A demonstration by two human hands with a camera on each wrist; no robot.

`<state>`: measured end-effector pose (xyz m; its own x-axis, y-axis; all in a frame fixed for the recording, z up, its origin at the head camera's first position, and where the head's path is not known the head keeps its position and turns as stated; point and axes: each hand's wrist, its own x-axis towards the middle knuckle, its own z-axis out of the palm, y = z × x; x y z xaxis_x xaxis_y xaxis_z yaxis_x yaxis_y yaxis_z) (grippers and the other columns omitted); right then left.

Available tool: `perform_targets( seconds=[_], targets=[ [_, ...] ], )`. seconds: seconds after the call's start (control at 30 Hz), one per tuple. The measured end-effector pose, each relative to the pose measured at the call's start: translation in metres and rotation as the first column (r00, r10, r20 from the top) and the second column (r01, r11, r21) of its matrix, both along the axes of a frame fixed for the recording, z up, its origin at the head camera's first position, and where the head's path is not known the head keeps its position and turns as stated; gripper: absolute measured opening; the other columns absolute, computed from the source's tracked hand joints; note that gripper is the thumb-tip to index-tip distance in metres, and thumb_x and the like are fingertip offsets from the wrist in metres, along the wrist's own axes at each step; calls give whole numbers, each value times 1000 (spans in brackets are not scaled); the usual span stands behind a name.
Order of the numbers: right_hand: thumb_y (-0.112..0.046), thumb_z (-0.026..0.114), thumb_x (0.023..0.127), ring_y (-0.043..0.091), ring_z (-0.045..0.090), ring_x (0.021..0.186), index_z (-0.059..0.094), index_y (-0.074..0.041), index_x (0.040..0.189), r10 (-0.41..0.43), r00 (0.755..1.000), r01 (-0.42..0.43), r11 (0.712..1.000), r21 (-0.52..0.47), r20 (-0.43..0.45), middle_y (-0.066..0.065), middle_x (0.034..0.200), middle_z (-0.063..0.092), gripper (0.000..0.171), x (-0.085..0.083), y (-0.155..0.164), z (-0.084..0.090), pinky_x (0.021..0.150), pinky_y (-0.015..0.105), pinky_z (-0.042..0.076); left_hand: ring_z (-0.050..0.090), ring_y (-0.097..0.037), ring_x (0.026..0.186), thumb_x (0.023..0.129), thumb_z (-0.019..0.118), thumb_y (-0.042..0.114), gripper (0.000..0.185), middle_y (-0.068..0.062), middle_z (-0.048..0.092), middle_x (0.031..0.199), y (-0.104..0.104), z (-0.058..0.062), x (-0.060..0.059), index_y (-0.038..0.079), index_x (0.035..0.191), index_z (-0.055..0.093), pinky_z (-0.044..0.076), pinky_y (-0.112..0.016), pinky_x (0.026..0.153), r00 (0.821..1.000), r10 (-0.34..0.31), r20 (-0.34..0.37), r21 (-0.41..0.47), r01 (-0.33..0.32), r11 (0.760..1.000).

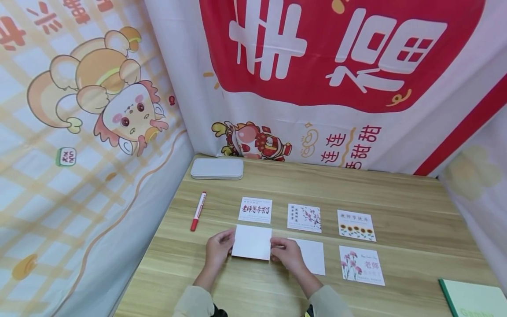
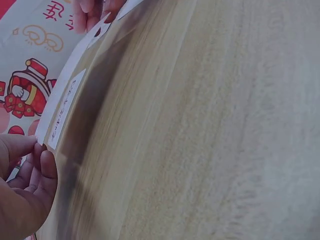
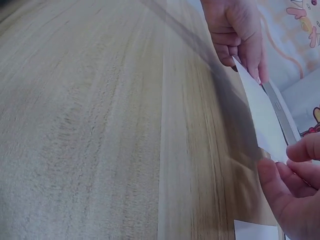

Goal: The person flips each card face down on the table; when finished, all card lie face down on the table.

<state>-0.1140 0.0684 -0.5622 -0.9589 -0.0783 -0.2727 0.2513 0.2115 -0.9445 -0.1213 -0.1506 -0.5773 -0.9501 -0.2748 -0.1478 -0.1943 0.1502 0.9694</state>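
A square white card [image 1: 252, 242], blank on its upper face, is held between my two hands just in front of a card with red brush lettering [image 1: 255, 210]. My left hand [image 1: 217, 251] pinches its left edge between thumb and fingers. At the opposite edge, my right hand [image 1: 288, 254] pinches it the same way. Both wrist views show the card lifted off the wood, with shadow below. Partly covered by my right hand, another blank white card [image 1: 314, 257] lies on the table.
A plum-blossom card [image 1: 304, 218], a sunflower card [image 1: 357, 225] and a pink-flower card [image 1: 361, 265] lie rightward. A red-and-white marker [image 1: 198, 211] is at left, below a white flat case [image 1: 217, 168]. A green-edged book [image 1: 473, 298] occupies the near right corner. Printed cloth [image 1: 317, 97] hangs behind the table.
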Motion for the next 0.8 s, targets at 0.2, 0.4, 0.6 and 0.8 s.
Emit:
perform_targets(
  seconds=[0.2, 0.4, 0.6, 0.8],
  targets=[
    [-3, 62, 79, 22, 64, 80, 59, 7, 115, 94, 995, -95, 995, 37, 11, 22, 112, 61, 37, 2, -4, -2, 65, 32, 55, 64, -23, 79, 77, 66, -6, 24, -14, 67, 88, -3, -3, 0, -3, 102, 67, 54, -24, 61, 999, -7, -33, -113, 3, 994],
    [-3, 59, 81, 26, 60, 93, 53, 7, 122, 157, 988, -157, 987, 36, 4, 25, 120, 55, 42, 5, -5, 1, 67, 32, 55, 63, -23, 78, 75, 64, -10, 25, -12, 67, 85, -4, -6, 0, -3, 99, 68, 54, -27, 68, 996, -36, -83, -233, 16, 972],
    [-2, 59, 81, 26, 58, 91, 51, 4, 126, 182, 983, -181, 982, 50, -12, 26, 122, 53, 46, 6, -5, 1, 66, 30, 53, 61, -17, 72, 72, 63, -12, 26, -9, 66, 80, -3, -6, 3, -3, 96, 68, 54, -27, 63, 989, -47, -144, -283, 4, 959],
    [-3, 60, 81, 30, 58, 96, 51, 3, 126, 186, 982, -184, 980, 82, -23, 25, 121, 54, 46, 8, -5, 4, 69, 30, 53, 63, -20, 77, 76, 64, -8, 24, -8, 67, 84, -3, -6, 1, 0, 99, 68, 54, -27, 68, 999, -27, -27, -294, 18, 956]
  ],
)
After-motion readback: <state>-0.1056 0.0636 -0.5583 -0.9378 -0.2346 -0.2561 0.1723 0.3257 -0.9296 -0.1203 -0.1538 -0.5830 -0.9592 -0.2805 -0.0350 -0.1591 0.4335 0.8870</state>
